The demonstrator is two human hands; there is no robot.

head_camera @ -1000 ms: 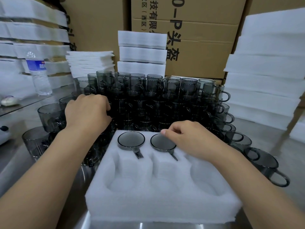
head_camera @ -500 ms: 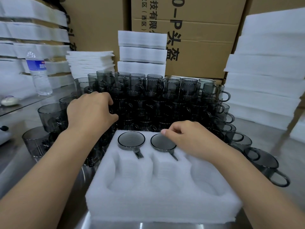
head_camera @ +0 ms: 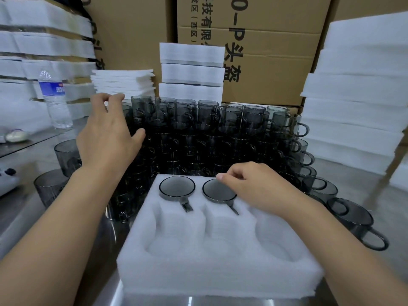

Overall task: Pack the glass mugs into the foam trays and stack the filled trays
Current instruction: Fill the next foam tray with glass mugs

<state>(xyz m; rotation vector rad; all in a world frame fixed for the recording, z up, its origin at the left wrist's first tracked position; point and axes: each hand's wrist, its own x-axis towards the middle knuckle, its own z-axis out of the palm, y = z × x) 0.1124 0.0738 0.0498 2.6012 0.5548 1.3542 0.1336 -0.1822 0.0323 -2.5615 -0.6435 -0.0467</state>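
Steel table (head_camera: 397, 208), brown cardboard cartons (head_camera: 265, 74) behind.
Left hand (head_camera: 108, 138): fingers spread, holding nothing, over the upper left of the stacked smoky-grey glass mugs (head_camera: 220, 129).
Right hand (head_camera: 254, 186): fingers curled, thumb tip at the far rim of the right packed mug (head_camera: 217, 192); grip unclear.
White foam tray (head_camera: 209, 272), nearest: left packed mug (head_camera: 177, 187) beside it in the back row.
White foam stacks (head_camera: 353, 107) right; clear water bottle (head_camera: 54, 100) left.

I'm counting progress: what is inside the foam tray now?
The foam tray holds a left mug and a middle mug in its far pockets, handles toward the camera. The three near pockets look empty. The right hand covers the far right pocket, hiding its contents.
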